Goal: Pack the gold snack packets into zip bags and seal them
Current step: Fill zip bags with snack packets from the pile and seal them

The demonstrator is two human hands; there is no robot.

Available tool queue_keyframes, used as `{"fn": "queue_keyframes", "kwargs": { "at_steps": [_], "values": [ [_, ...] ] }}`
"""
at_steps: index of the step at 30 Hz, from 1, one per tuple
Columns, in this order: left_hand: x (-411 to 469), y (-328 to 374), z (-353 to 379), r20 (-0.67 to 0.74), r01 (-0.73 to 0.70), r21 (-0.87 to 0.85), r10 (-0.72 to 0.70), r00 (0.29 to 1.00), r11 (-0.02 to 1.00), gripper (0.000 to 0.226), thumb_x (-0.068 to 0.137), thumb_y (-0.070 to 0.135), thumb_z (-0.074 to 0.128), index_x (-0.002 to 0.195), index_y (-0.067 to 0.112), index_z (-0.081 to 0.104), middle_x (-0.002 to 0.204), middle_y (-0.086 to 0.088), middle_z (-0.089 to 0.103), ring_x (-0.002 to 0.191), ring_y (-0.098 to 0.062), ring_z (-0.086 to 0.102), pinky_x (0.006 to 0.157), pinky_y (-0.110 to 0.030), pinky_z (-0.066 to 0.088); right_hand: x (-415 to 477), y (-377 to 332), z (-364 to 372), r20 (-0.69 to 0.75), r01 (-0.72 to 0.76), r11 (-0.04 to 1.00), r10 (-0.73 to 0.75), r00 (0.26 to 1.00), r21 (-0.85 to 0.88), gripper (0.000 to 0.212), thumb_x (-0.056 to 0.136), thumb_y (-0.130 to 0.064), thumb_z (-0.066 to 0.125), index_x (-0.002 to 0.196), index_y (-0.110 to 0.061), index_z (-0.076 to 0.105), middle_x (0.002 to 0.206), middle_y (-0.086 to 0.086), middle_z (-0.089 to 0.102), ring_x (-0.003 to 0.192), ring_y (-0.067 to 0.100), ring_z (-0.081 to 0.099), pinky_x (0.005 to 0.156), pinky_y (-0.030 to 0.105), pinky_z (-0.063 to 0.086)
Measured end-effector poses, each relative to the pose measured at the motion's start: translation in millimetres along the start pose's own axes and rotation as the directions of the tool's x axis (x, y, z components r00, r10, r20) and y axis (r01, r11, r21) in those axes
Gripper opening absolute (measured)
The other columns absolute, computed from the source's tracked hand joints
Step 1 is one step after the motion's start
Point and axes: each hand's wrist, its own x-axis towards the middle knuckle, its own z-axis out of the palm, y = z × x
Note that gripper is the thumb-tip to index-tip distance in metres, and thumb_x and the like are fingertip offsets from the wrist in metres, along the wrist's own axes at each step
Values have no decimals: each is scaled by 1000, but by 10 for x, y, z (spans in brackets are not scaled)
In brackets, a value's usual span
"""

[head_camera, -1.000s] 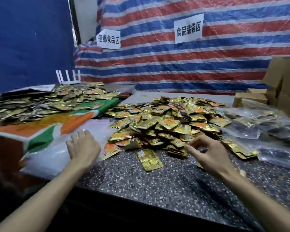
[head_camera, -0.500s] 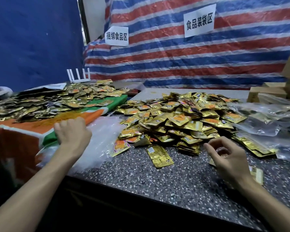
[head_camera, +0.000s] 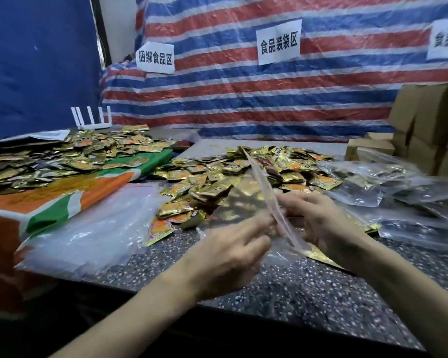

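A clear zip bag (head_camera: 246,200) with a pink zip strip is held up over the speckled table (head_camera: 282,288), in front of the big heap of gold snack packets (head_camera: 243,171). My left hand (head_camera: 228,249) pinches the bag's mouth from the left. My right hand (head_camera: 321,220) grips the zip edge from the right. The bag looks empty; gold packets show through it. A stack of empty clear zip bags (head_camera: 88,226) lies at the left.
A second heap of gold packets (head_camera: 62,156) lies on an orange-green sack (head_camera: 70,195) at the left. Filled clear bags (head_camera: 404,197) lie at the right, with cardboard boxes (head_camera: 429,125) behind. A striped tarp with paper signs hangs at the back.
My left hand left the stack of empty bags and came to the middle with one bag. My right hand rose to meet it and took hold of the zip edge.
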Motion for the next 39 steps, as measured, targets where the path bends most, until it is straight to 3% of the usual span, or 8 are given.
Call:
{"fn": "queue_keyframes", "kwargs": {
  "at_steps": [5, 10, 19, 24, 28, 30, 33, 39],
  "values": [
    [-39, 94, 161, 63, 119, -278, -106, 992, 953, 29, 85, 30, 74, 99, 6, 68, 136, -6, 60, 122, -20, 59, 96, -37, 50, -178, 26, -139, -66, 12, 988, -23, 998, -153, 22, 70, -26, 77, 81, -7, 75, 79, 12, 72, 65, 19, 60, 52, 24, 43],
    [106, 242, 95, 219, 516, -779, -617, 756, 356, 46, 82, 60, 55, 88, 18, 72, 92, 7, 71, 89, -4, 65, 77, -19, 46, -312, 76, -215, -78, 3, 976, -20, 997, -220, 24, 73, -35, 75, 79, -11, 78, 73, 9, 74, 60, 17, 62, 45, 22, 47],
    [278, 173, 138, 335, 526, -850, -768, 546, 3, 24, 92, 7, 60, 71, 6, 70, 71, -7, 70, 64, -15, 65, 58, -25, 54, -440, 82, -256, -166, -5, 939, -56, 985, -344, 24, 89, -13, 69, 66, -9, 70, 54, 4, 63, 43, 9, 52, 40, 20, 38],
    [269, 91, 138, 230, 444, -896, -865, 446, -9, 24, 100, 14, 48, 89, -5, 58, 86, -11, 74, 71, -26, 73, 50, -35, 57, -530, -7, -478, -213, -52, 897, -48, 976, -439, 31, 84, -14, 68, 54, -16, 61, 51, -1, 52, 47, 9, 40, 50, 25, 31],
    [386, 198, 204, 239, 394, -918, -866, 439, -54, 23, 101, 13, 48, 82, 4, 58, 90, -7, 74, 67, -28, 70, 49, -37, 58, -619, -83, -522, -208, 98, 877, -218, 953, -471, 37, 69, -25, 81, 100, -36, 64, 92, -14, 66, 63, 8, 54, 58, 29, 48],
    [454, 269, 264, 266, 392, -917, -840, 473, -70, 25, 101, 13, 48, 79, 10, 59, 95, -7, 73, 75, -33, 72, 47, -33, 56, -671, -116, -512, -66, 309, 719, -442, 895, -622, 69, 74, -8, 81, 128, -43, 55, 115, -21, 61, 67, 1, 53, 60, 19, 48],
    [533, 308, 316, 256, 377, -924, -841, 477, -68, 21, 103, 17, 46, 87, 7, 56, 95, -6, 74, 71, -33, 73, 46, -32, 55, -701, -140, -526, 217, 497, 398, -570, 793, -771, 51, 78, -4, 71, 123, -26, 66, 147, -15, 48, 98, -14, 56, 71, 8, 47],
    [670, 72, 450, 257, 412, -909, -857, 446, -58, 29, 105, 32, 44, 96, 6, 56, 88, -3, 73, 75, -31, 73, 52, -36, 59, -688, -151, -679, 277, 505, 425, -492, 825, -751, 9, 87, -7, 65, 84, -14, 71, 94, -9, 69, 74, 10, 65, 57, 22, 48]
  ]
}}
